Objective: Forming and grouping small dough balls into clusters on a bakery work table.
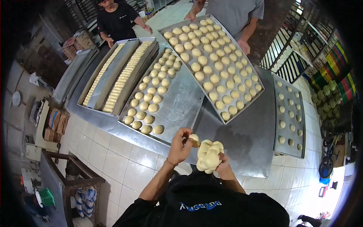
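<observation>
My left hand [180,146] is closed with a single pale dough ball [194,140] at its fingertips, held just beside a cluster. That cluster of dough balls [208,156], pressed together in a heap, rests in my right hand [223,164], whose fingers are mostly hidden behind it. Both hands are in front of my body at the near edge of the metal table [242,151]. Beyond my left hand lies a metal tray [177,108] with rows of dough balls [152,108] on its left part and bare metal on its right.
A person in grey holds a tilted tray [225,122] full of dough balls over the table. Far left, a person in black stands by long pans [99,92] of sliced-looking dough rows. At the right is a tray [286,130] with spaced dough balls. A metal-framed stand [66,181] is at lower left.
</observation>
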`<action>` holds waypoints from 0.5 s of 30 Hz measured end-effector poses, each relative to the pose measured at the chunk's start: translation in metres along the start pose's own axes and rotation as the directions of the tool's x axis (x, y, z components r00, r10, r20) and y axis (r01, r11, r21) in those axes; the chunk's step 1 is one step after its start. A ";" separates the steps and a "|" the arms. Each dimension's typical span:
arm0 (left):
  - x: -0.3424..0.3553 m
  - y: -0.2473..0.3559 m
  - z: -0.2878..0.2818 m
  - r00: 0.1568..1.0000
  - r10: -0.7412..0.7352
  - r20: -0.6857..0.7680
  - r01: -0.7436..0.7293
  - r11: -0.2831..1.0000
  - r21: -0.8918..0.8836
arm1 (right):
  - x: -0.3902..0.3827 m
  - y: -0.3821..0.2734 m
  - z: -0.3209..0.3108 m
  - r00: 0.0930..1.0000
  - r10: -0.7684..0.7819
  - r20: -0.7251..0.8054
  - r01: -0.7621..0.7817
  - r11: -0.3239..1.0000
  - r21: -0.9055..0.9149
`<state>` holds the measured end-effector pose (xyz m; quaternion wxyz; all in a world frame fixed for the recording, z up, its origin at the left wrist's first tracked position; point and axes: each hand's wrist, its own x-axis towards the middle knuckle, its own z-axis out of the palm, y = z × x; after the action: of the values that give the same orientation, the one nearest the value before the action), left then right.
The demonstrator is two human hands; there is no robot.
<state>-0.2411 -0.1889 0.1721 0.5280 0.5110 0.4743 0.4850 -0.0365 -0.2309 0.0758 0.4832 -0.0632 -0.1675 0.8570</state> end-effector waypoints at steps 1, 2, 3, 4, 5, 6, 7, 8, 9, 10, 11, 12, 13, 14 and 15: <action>0.001 0.004 -0.003 0.989 0.149 -0.012 -0.149 0.989 -0.014 | 0.002 -0.001 0.002 0.999 0.019 0.047 -0.019 1.000 0.001; 0.004 0.007 -0.008 0.989 0.145 0.001 -0.145 0.989 -0.022 | 0.004 -0.003 0.006 1.000 0.022 0.020 -0.022 1.000 -0.003; 0.006 0.010 -0.013 0.988 0.153 -0.006 -0.153 0.988 -0.013 | 0.005 -0.005 0.012 0.998 0.054 0.009 -0.054 0.998 0.011; 0.008 0.012 -0.017 0.985 0.169 -0.018 -0.169 0.986 0.001 | 0.006 -0.007 0.018 0.995 0.060 0.079 -0.064 0.997 0.050; 0.009 0.013 -0.020 0.988 0.156 -0.017 -0.156 0.988 0.004 | 0.007 -0.009 0.026 0.996 0.085 0.001 -0.085 0.996 0.028; 0.008 0.015 -0.022 0.988 0.155 -0.015 -0.155 0.988 0.006 | 0.009 -0.011 0.032 0.996 0.063 0.060 -0.065 0.997 0.029; 0.006 0.016 -0.022 0.988 0.154 -0.009 -0.154 0.988 -0.021 | 0.009 -0.012 0.038 0.996 0.075 0.046 -0.076 0.997 0.022; 0.003 0.017 -0.021 0.987 0.161 0.013 -0.160 0.987 -0.024 | 0.010 -0.012 0.043 0.993 0.041 0.113 -0.045 0.998 0.036; -0.001 0.018 -0.018 0.989 0.146 -0.006 -0.146 0.988 -0.050 | 0.009 -0.012 0.045 0.987 0.034 0.159 -0.039 0.999 0.027; -0.006 0.018 -0.016 0.993 0.113 0.020 -0.111 0.989 -0.094 | 0.008 -0.011 0.047 0.980 0.024 0.198 -0.030 0.999 0.027; -0.011 0.018 -0.013 0.995 0.100 0.023 -0.096 0.986 -0.139 | 0.006 -0.009 0.046 0.976 0.028 0.215 -0.033 0.999 0.018; -0.015 0.018 -0.011 0.996 0.075 0.038 -0.069 0.988 -0.138 | 0.004 -0.007 0.045 0.979 0.023 0.203 -0.029 0.999 0.025; -0.019 0.018 -0.010 0.984 0.056 0.171 -0.039 0.994 -0.100 | 0.001 -0.005 0.042 0.983 0.019 0.182 -0.025 0.999 0.036; -0.023 0.017 -0.010 0.949 0.023 0.313 -0.006 0.998 -0.057 | -0.002 -0.002 0.039 0.988 0.010 0.157 -0.017 0.999 0.042; -0.025 0.016 -0.012 0.956 0.033 0.290 -0.017 0.998 -0.057 | -0.006 0.001 0.035 0.992 0.003 0.130 -0.009 0.999 0.046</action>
<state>-0.2551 -0.2128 0.1882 0.5994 0.5684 0.3717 0.4236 -0.0435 -0.2441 0.1084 0.4699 0.0033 -0.1785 0.8645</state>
